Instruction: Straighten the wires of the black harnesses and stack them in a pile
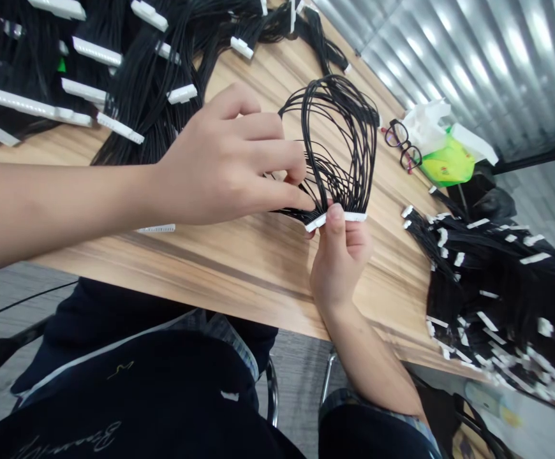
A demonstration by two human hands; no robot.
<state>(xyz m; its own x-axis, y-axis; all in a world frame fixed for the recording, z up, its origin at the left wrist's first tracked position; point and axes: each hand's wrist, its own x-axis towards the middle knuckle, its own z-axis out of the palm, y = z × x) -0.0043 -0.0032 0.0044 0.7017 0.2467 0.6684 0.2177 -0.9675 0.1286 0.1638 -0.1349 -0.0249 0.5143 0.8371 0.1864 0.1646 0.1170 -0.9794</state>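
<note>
A looped bundle of thin black wires point(366, 146) ends in a long white connector point(355, 217), held over the table. My right hand point(342, 255) grips this connector, thumb on top and fingers beneath. From the left, my left hand point(239, 162) reaches into the wires just above the connector. Its fingers are bent, with the lowest fingertip against the wires; the thumb is hidden behind the hand. Behind my left hand lies a large heap of black wire harnesses point(138, 89) with white connectors. Another white connector point(157, 228) shows below my left forearm.
The wood-grain table point(239, 268) has its front edge close to my lap. A second pile of harnesses point(492, 287) covers its right end. Glasses point(404, 145) and a green-yellow packet point(447, 162) lie at the back right, beside a corrugated metallic wall point(473, 51).
</note>
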